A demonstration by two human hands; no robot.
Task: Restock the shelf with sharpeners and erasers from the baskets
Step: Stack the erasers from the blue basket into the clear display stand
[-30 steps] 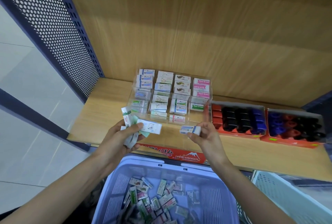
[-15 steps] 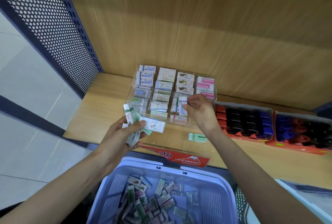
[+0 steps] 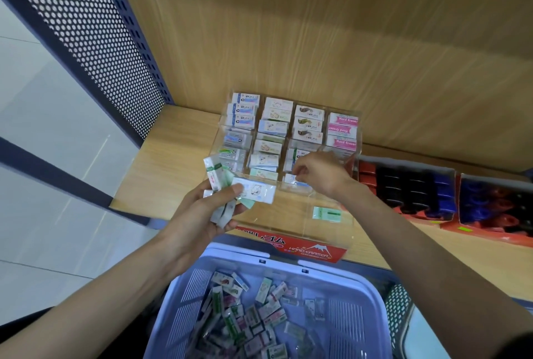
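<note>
Now that the right grip (image 3: 320,175) has gone from the front edge of the shelf (image 3: 173,157) to the front row of the clear case (image 3: 288,220), one more eraser (image 3: 292,179) sits there, its long side running left to right like the others. I cannot tell if the fingers still pinch it. The left grip (image 3: 199,214) holds a bunch of erasers (image 3: 253,193) above the basket (image 3: 340,269), so many are left

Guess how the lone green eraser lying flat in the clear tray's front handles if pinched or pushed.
The green eraser is a small flat block: probably light and stiff, unlikely to roll or tip. Its wrapper looks glossy and the clear tray is smooth, so a push likely slides it.
</note>
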